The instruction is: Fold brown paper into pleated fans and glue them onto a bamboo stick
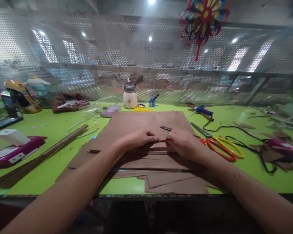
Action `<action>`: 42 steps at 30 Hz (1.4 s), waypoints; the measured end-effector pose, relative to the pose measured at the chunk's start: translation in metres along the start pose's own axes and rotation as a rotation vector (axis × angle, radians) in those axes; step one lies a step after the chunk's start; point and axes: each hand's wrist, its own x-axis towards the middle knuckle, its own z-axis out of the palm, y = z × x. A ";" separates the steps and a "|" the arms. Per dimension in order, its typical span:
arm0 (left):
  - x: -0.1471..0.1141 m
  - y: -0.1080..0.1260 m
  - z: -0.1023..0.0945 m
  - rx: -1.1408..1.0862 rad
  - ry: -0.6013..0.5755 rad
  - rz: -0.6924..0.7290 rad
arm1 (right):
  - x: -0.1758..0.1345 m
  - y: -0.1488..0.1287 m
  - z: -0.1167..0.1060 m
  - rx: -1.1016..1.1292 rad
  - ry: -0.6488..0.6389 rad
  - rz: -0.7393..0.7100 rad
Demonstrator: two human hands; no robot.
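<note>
A stack of brown kraft paper sheets (pixel 141 122) lies before me, its near edges uneven. Over its middle, my left hand (pixel 143 136) has thumb and fingers pinched at a thin strip or folded edge of the brown paper. My right hand (pixel 183 141) is closed close beside it, its fingertips at the same edge. Tucked in that right hand is a craft knife with an orange-red handle; its dark blade (pixel 165 128) sticks out to the left above the paper. Scissors (pixel 221 149) with red and yellow handles lie just right of my right hand.
A rolled brown paper tube (pixel 44 157) and a purple power strip (pixel 17 151) are on the left. A lidded bottle (pixel 130 97) and small blue jar (pixel 151 102) stand behind. At right lie a blue glue gun (pixel 203 110), black cord and another purple strip (pixel 283 146).
</note>
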 end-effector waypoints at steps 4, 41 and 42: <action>0.001 -0.001 0.002 0.004 0.009 -0.029 | 0.001 -0.002 -0.007 0.321 0.004 0.120; 0.003 0.000 0.006 0.255 0.075 0.351 | 0.004 0.005 -0.010 0.714 -0.133 0.265; 0.003 0.000 0.006 0.245 0.070 0.359 | 0.004 0.004 -0.010 0.717 -0.132 0.268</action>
